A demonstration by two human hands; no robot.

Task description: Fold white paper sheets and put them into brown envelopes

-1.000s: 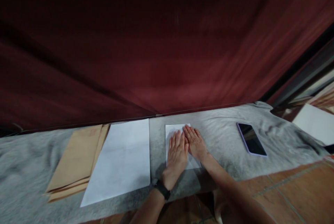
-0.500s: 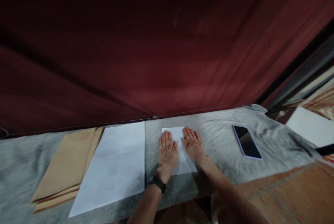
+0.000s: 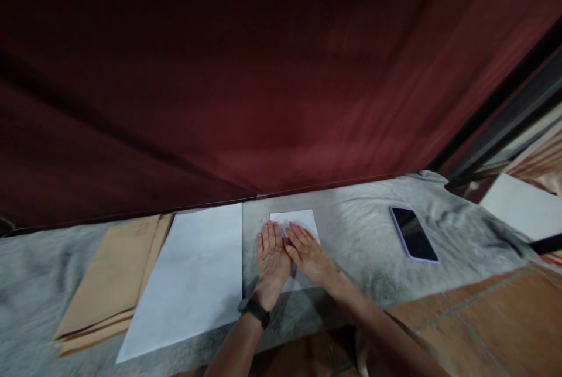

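Observation:
A small white sheet of paper [image 3: 302,219], which looks folded, lies on the grey cloth under both hands. My left hand [image 3: 271,254] rests flat along its left edge, fingers stretched forward. My right hand [image 3: 309,253] lies flat across the middle of the paper, its thumb close to the left hand. Neither hand grips anything. Most of the paper is covered by the hands. Left of them lies a larger white sheet [image 3: 193,271], flat on the cloth.
Brown paper envelopes [image 3: 112,277] are stacked at the far left, partly under the large sheet. A phone [image 3: 415,235] with a purple case lies to the right. The grey cloth [image 3: 364,236] covers the surface, and a dark red curtain [image 3: 281,102] hangs behind it.
My right hand has slid left across the small paper, toward my left hand. My left hand has shifted slightly left. The view has moved a little.

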